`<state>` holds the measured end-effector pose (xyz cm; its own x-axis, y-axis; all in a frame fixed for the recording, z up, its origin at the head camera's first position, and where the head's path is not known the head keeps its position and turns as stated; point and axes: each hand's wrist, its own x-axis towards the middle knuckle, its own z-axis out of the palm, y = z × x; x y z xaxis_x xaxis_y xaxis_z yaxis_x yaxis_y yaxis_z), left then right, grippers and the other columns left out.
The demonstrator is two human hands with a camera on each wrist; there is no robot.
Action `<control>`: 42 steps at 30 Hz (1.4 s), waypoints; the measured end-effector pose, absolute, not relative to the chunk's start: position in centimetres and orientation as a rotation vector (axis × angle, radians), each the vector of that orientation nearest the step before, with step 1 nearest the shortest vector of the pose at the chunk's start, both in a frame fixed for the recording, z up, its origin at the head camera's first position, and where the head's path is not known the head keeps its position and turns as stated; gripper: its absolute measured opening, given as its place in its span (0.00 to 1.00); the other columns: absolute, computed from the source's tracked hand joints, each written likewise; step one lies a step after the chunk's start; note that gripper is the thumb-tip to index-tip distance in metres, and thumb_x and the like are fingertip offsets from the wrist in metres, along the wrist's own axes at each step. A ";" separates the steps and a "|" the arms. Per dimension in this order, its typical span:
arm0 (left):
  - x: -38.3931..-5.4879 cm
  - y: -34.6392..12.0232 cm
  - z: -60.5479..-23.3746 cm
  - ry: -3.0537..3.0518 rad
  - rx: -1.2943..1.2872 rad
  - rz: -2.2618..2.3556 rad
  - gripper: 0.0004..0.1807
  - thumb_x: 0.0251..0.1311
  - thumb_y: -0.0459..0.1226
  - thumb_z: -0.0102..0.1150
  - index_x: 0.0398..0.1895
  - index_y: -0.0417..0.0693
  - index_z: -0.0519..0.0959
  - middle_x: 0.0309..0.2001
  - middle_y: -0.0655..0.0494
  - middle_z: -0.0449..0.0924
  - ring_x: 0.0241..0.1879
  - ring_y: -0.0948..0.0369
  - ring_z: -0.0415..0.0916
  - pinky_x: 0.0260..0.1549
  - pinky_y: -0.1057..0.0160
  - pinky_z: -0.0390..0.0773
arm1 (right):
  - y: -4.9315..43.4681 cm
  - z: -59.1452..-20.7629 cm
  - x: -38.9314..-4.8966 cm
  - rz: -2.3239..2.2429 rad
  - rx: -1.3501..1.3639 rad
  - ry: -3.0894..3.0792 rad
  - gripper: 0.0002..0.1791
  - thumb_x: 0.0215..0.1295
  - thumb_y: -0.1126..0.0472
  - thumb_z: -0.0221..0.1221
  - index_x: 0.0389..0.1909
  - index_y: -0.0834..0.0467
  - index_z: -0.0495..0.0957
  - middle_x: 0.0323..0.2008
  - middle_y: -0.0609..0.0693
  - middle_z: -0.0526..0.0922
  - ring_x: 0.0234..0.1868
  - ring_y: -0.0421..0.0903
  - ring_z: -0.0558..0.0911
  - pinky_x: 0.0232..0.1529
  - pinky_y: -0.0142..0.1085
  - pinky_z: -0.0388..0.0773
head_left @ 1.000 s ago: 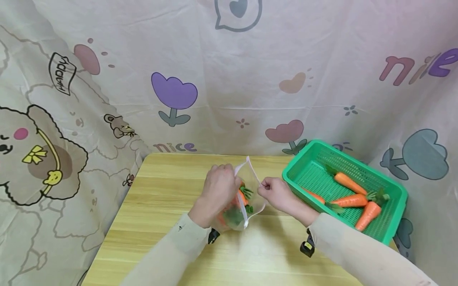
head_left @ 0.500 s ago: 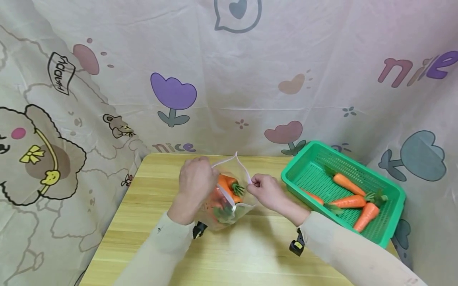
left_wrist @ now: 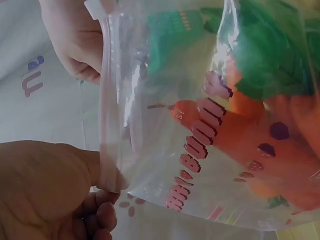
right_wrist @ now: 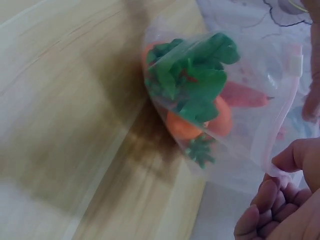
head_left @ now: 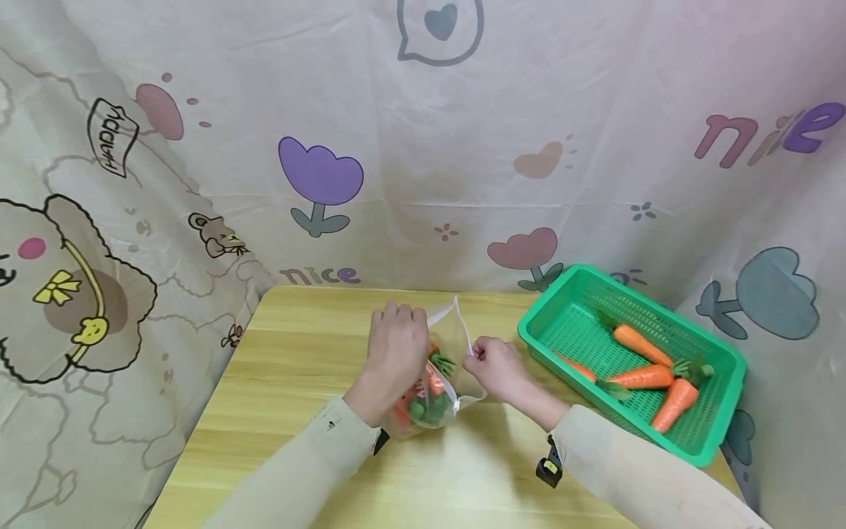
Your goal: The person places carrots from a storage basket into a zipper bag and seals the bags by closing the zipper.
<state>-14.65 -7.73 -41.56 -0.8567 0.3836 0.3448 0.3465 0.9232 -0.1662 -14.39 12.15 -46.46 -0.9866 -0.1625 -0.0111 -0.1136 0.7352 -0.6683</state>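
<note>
A clear zip bag (head_left: 471, 382) with printed lettering stands between my two hands, its zip mouth spread apart. Inside are several orange carrots (right_wrist: 185, 126) with green leafy tops (right_wrist: 197, 75). My left hand (head_left: 399, 349) pinches the bag's left rim; in the left wrist view its thumb (left_wrist: 87, 165) presses the edge against the fingers. On the other side, my right hand (head_left: 497, 369) pinches the right rim between thumb and fingertips. A white zip slider (right_wrist: 295, 65) shows on the edge in the right wrist view. From the head view my left hand covers part of the bag.
To the right, a green perforated basket (head_left: 532, 323) holds several carrots (head_left: 640, 344) with leafy tops. Everything rests on a wooden table (head_left: 277, 367). A printed curtain (head_left: 423, 169) hangs behind the table and along both sides.
My left hand and the bag swung left, then came back to the right. My right hand moved slightly left, then a little right again. Both hands keep their grip on the rim.
</note>
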 end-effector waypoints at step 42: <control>-15.0 -8.3 -42.6 -2.507 -0.597 -0.091 0.13 0.56 0.33 0.62 0.20 0.46 0.69 0.19 0.57 0.61 0.23 0.55 0.59 0.25 0.64 0.55 | 14.2 -48.8 -15.2 -0.815 -0.181 3.051 0.04 0.64 0.60 0.60 0.29 0.53 0.77 0.21 0.46 0.77 0.21 0.45 0.74 0.21 0.40 0.68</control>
<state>-15.05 -8.33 -42.55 -0.7465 0.3967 0.5342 0.4345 0.8987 -0.0601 -15.18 14.18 -48.78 -0.9932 -0.1050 0.0502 -0.1161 0.8606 -0.4960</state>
